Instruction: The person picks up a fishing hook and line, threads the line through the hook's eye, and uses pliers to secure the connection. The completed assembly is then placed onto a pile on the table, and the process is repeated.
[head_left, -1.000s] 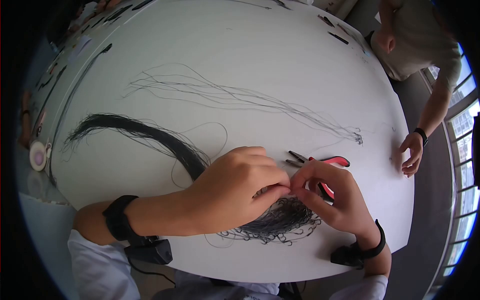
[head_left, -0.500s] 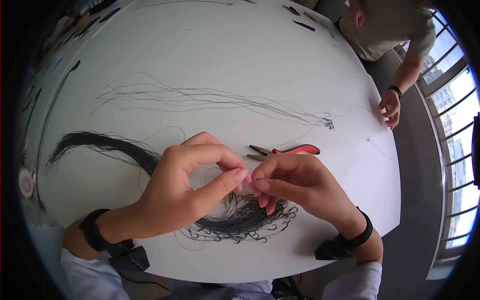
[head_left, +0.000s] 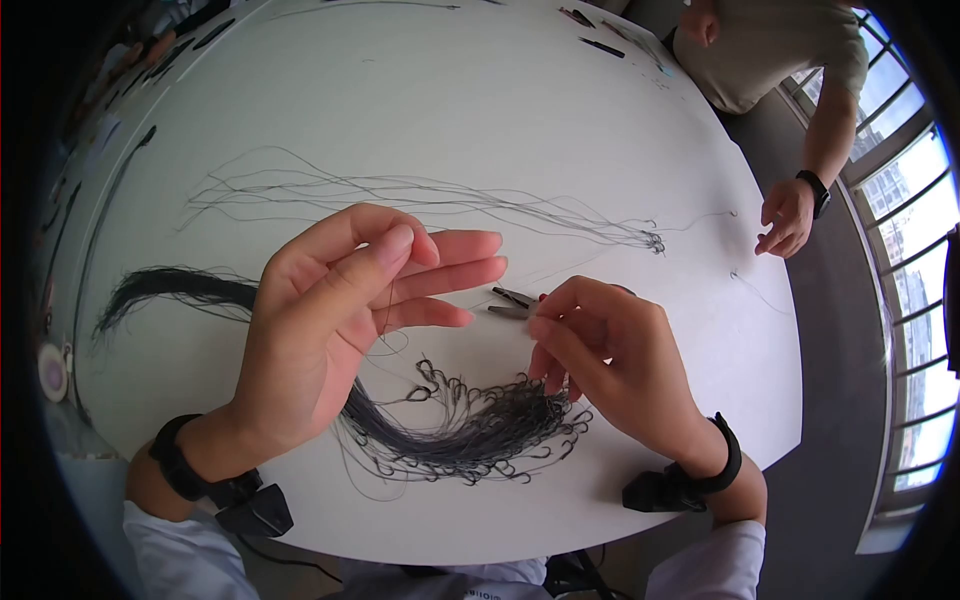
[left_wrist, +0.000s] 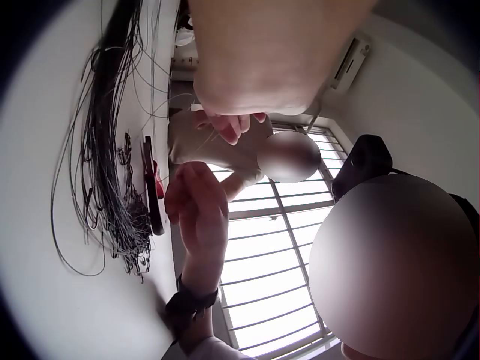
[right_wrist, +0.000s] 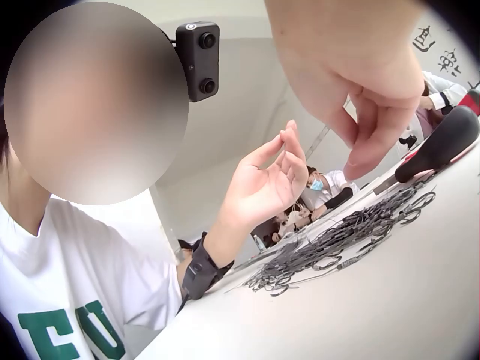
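- My L hand (head_left: 320,325): thumb + index pinch a thin line (head_left: 388,303), other fingers straight.
- My R hand (head_left: 620,352): fingers curled, can't tell if holding anything.
- Hooked strand bundle (head_left: 475,432): on counter (head_left: 450,525), near side, btwn my hands.

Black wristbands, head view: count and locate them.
3: the left wristband, below the left hand; the right wristband, below the right hand; the other person's wristband, upper right. The blurry upper left may hide more.
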